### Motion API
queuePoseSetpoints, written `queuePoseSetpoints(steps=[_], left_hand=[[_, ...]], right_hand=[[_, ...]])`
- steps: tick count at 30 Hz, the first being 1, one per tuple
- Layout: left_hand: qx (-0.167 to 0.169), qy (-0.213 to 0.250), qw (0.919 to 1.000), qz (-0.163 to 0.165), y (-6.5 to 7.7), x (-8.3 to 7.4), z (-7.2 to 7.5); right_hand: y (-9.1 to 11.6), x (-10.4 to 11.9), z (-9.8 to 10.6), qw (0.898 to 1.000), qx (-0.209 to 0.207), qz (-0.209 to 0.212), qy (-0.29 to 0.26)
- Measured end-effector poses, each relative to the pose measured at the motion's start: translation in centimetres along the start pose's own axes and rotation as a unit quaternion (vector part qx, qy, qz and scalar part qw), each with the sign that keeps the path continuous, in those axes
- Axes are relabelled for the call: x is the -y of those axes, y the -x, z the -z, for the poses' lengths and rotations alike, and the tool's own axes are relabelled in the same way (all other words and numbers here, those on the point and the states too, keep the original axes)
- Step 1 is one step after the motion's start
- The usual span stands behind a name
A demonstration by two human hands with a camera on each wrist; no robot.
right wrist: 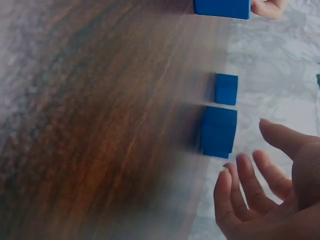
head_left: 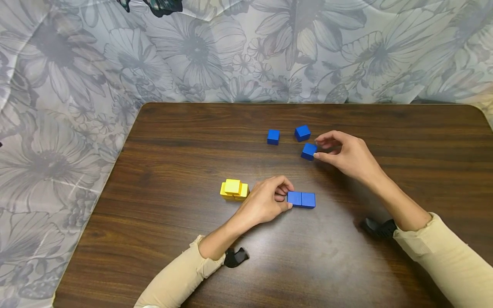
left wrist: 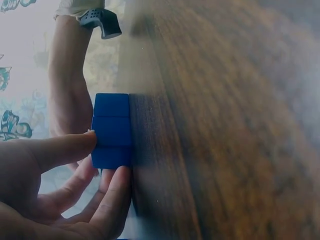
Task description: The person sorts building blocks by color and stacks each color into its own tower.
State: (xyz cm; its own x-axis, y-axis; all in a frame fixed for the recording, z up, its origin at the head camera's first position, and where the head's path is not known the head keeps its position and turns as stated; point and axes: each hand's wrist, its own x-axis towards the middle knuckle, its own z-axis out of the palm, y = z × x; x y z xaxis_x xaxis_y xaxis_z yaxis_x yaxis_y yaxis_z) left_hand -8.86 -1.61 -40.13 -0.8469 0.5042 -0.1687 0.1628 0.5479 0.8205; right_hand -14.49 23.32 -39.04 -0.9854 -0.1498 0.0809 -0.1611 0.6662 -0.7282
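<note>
Two blue blocks stand side by side near the middle of the table, a left block [head_left: 294, 198] and a right block [head_left: 308, 199]. My left hand [head_left: 267, 199] pinches the left block between thumb and fingers; the left wrist view shows the thumb [left wrist: 75, 149] against the blue. Farther back, my right hand [head_left: 348, 154] is beside a loose blue block [head_left: 308, 151], its thumb and fingers spread apart. The right wrist view shows a gap between those fingers and the nearest block [right wrist: 219, 131]. Behind that loose block lie another blue block [head_left: 302, 133] and a third [head_left: 273, 137].
A small stack of yellow blocks [head_left: 233, 187] stands just left of my left hand. The brown wooden table [head_left: 173, 145] ends at the back against a flower-patterned cloth [head_left: 196, 51]. Black wrist devices are strapped to both forearms.
</note>
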Motion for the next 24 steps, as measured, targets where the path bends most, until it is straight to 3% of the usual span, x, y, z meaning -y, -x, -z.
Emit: queuePoseSetpoints(steps=[15, 24], left_hand=[[0.001, 0.010, 0.9997, 0.020, -0.1, -0.1, 0.0], [-0.001, 0.013, 0.9998, 0.017, 0.1, -0.1, 0.0]], right_hand=[[-1.1, -0.3, -0.9, 0.996, 0.054, -0.050, 0.052], [-0.9, -0.4, -0.9, 0.996, 0.054, -0.035, 0.054]])
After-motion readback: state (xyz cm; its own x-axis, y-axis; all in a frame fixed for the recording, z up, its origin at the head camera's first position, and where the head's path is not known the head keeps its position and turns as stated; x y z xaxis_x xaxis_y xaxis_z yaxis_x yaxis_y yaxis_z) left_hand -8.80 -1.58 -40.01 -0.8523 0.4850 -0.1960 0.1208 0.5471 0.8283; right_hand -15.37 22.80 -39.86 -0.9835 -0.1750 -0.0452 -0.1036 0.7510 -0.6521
